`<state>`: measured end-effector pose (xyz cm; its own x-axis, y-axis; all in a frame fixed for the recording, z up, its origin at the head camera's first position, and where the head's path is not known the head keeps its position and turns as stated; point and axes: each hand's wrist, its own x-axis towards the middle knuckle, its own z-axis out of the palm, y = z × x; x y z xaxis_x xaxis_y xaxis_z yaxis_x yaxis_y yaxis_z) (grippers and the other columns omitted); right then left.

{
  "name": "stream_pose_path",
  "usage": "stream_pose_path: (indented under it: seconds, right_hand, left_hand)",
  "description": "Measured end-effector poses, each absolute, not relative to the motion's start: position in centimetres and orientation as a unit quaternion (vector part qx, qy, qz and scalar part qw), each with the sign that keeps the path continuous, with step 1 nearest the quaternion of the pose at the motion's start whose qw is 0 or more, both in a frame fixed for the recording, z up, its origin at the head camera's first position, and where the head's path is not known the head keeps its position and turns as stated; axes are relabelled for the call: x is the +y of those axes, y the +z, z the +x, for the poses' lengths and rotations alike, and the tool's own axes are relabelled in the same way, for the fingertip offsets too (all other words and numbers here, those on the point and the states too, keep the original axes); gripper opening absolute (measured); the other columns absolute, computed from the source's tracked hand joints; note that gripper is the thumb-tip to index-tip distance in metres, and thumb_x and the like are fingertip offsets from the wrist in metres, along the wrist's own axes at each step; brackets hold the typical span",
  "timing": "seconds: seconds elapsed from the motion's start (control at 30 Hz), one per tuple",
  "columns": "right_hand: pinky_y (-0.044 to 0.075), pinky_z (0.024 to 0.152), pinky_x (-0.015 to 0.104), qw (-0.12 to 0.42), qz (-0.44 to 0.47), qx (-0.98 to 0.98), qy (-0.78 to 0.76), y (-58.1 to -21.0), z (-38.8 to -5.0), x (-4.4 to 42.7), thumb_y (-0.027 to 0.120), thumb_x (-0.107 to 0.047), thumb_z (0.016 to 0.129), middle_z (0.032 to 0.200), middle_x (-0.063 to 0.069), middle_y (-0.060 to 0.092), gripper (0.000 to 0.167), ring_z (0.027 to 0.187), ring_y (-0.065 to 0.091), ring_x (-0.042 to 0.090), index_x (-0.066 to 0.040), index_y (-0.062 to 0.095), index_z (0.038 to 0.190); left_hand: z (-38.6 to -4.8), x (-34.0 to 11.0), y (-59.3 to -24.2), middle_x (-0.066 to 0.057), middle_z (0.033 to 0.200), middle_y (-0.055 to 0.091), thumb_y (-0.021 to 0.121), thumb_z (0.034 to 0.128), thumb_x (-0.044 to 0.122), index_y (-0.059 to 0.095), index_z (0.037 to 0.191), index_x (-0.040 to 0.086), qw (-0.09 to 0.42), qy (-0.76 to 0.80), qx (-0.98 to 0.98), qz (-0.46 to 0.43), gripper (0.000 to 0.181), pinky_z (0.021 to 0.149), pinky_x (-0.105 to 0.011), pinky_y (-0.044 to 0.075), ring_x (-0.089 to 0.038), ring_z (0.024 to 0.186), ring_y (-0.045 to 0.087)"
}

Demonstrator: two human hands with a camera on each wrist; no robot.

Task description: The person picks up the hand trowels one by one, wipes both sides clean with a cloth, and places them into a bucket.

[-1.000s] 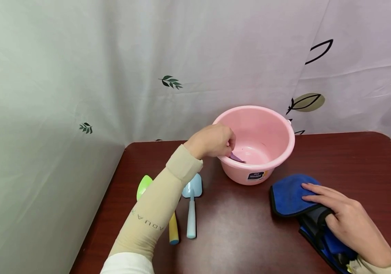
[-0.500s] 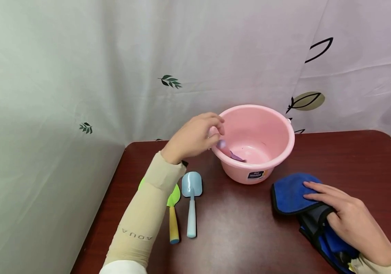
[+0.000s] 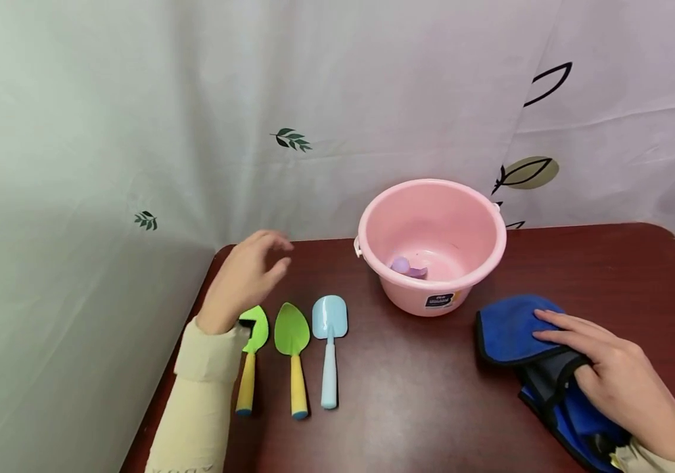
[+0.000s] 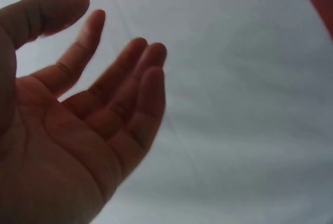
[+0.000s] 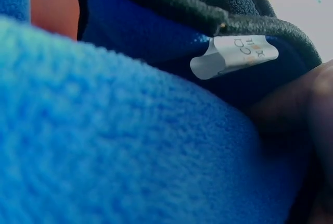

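My left hand (image 3: 242, 279) hangs in the air above the left end of the table, fingers loosely bent, nothing in them; the left wrist view shows its empty palm (image 4: 57, 135). Under its wrist lies a light green tool (image 3: 257, 328) with a yellow handle, partly covered. My right hand (image 3: 621, 371) grips a blue cloth item (image 3: 511, 332) with black edging, fingers on top and thumb tucked beneath. In the right wrist view, blue fleece (image 5: 130, 146) with a white tag (image 5: 234, 56) fills most of the picture. A purple object (image 3: 401, 265) lies inside the pink bucket (image 3: 420, 299).
Right of the light green tool lie a green trowel (image 3: 292, 332) with a yellow handle and a pale blue shovel (image 3: 329, 318). The bucket stands near the table's back edge. A patterned curtain (image 3: 372, 98) hangs behind and to the left of the table (image 3: 396, 394).
My left hand has let go of the purple object in the bucket and moved left, over the green tools. The right hand and the blue cloth item have shifted slightly right in the view.
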<state>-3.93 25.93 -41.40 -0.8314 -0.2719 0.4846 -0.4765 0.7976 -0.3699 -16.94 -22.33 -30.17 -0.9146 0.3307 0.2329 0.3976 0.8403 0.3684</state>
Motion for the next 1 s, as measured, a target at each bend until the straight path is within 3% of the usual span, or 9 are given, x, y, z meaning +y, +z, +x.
stream_pose_path:
  seconds: [0.27, 0.4, 0.53, 0.7, 0.8, 1.0]
  right_hand:
    - [0.021, 0.056, 0.014, 0.211, 0.205, -0.924, 0.246, -41.4, -3.8, 26.6, 0.049, 0.019, 0.057, 0.137, 0.002, 0.060, 0.068, 0.128, 0.031, -0.020, -0.011, 0.075, 0.112]
    - [0.021, 0.054, 0.014, 0.210, 0.200, -0.924, 0.249, -41.3, -3.9, 26.8, 0.049, 0.020, 0.058, 0.138, 0.001, 0.059, 0.068, 0.128, 0.032, -0.019, -0.012, 0.075, 0.113]
    - [0.022, 0.055, 0.013, 0.209, 0.196, -0.926, 0.247, -41.3, -3.9, 27.0, 0.048, 0.019, 0.060, 0.139, 0.000, 0.059, 0.067, 0.130, 0.031, -0.019, -0.013, 0.075, 0.113]
    - [0.023, 0.056, 0.013, 0.207, 0.188, -0.929, 0.242, -41.6, -3.9, 27.2, 0.049, 0.018, 0.061, 0.136, 0.005, 0.061, 0.066, 0.130, 0.027, -0.021, -0.012, 0.075, 0.113]
    - [0.022, 0.056, 0.013, 0.207, 0.185, -0.930, 0.242, -41.7, -4.0, 27.2, 0.049, 0.019, 0.061, 0.136, 0.005, 0.061, 0.065, 0.130, 0.027, -0.021, -0.013, 0.075, 0.112]
    - [0.020, 0.053, 0.014, 0.211, 0.187, -0.929, 0.241, -41.9, -4.0, 27.3, 0.048, 0.018, 0.061, 0.137, 0.004, 0.061, 0.066, 0.130, 0.027, -0.021, -0.012, 0.075, 0.113]
  left_hand:
    - [-13.2, -27.1, -34.5, -0.014, 0.115, 0.065, 0.063, 0.0963, 0.015, 0.067, 0.116, 0.003, 0.040, -0.198, -0.975, -0.089, 0.024, 0.082, -0.049, 0.050, -0.030, 0.098, 0.062]
    - [-11.4, -29.1, -36.1, -0.017, 0.115, 0.066, 0.063, 0.0969, 0.018, 0.066, 0.119, 0.001, 0.009, -0.213, -0.976, -0.039, 0.028, 0.081, -0.049, 0.051, -0.033, 0.100, 0.063]
    - [-10.1, -30.9, -37.1, -0.017, 0.114, 0.067, 0.065, 0.0967, 0.022, 0.064, 0.121, -0.001, -0.036, -0.232, -0.972, 0.011, 0.033, 0.078, -0.045, 0.052, -0.029, 0.094, 0.065]
    - [-9.1, -32.2, -38.3, -0.010, 0.096, 0.069, 0.066, 0.0960, 0.025, 0.061, 0.119, -0.003, -0.114, -0.283, -0.950, 0.067, 0.037, 0.066, -0.033, 0.052, -0.019, 0.076, 0.064]
    - [-8.7, -32.7, -39.2, -0.008, 0.089, 0.068, 0.068, 0.0956, 0.025, 0.061, 0.117, -0.005, -0.156, -0.314, -0.932, 0.095, 0.037, 0.065, -0.033, 0.054, -0.019, 0.072, 0.065]
    - [-8.2, -33.4, -40.5, -0.009, 0.094, 0.069, 0.069, 0.0954, 0.028, 0.062, 0.115, -0.006, -0.206, -0.367, -0.900, 0.113, 0.040, 0.068, -0.037, 0.058, -0.022, 0.074, 0.069]
